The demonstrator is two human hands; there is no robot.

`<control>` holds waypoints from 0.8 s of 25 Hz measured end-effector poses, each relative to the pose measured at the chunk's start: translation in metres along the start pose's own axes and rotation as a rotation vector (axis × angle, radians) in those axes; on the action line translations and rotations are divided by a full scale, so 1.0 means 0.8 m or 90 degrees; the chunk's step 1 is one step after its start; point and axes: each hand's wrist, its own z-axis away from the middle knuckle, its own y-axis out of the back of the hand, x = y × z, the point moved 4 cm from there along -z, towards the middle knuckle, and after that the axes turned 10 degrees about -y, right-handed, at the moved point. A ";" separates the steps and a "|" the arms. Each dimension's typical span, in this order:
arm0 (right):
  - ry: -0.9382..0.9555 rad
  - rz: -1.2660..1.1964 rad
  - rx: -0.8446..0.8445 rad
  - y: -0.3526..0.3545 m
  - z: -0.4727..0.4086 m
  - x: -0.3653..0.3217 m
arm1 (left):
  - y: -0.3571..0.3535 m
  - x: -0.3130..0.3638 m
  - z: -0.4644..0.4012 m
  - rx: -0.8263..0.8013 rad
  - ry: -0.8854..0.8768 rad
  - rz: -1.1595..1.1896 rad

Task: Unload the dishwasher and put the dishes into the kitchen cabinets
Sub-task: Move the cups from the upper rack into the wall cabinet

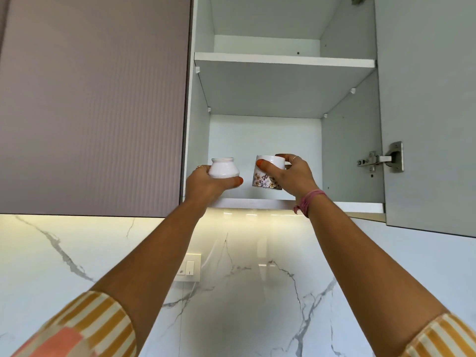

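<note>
White-glazed small pot (223, 168), round-bellied with a narrower neck, is sitting in the left hand (206, 186): fingers are curling under and around its base, thumb pressing along the lower front. Both arms are reaching up into the open wall cabinet (350, 150), at the lower compartment. Pot is hovering at the front left of the bottom shelf (257, 203); contact with the shelf cannot be judged from this low angle. Right hand (291, 176) is gripping a floral-printed cup (268, 173), thumb across its front face, fingers wrapping over the far side near the rim. Cup is tilting slightly, just right of the pot, the two apart. Upper shelf (283, 60) is spanning the cabinet above. Cabinet door (425, 112) is standing open on the right; closed ribbed door (95, 104) on the left. Marble-patterned backsplash (257, 292) below, wall switch plate (187, 267) on it.
</note>
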 end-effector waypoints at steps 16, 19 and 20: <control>-0.018 0.127 -0.145 -0.037 -0.051 0.033 | -0.013 -0.021 -0.044 -0.079 0.024 -0.320; -0.019 0.148 -0.163 -0.041 -0.052 0.034 | -0.013 -0.021 -0.042 -0.097 0.041 -0.334; -0.018 0.155 -0.164 -0.041 -0.051 0.033 | -0.013 -0.020 -0.041 -0.103 0.046 -0.337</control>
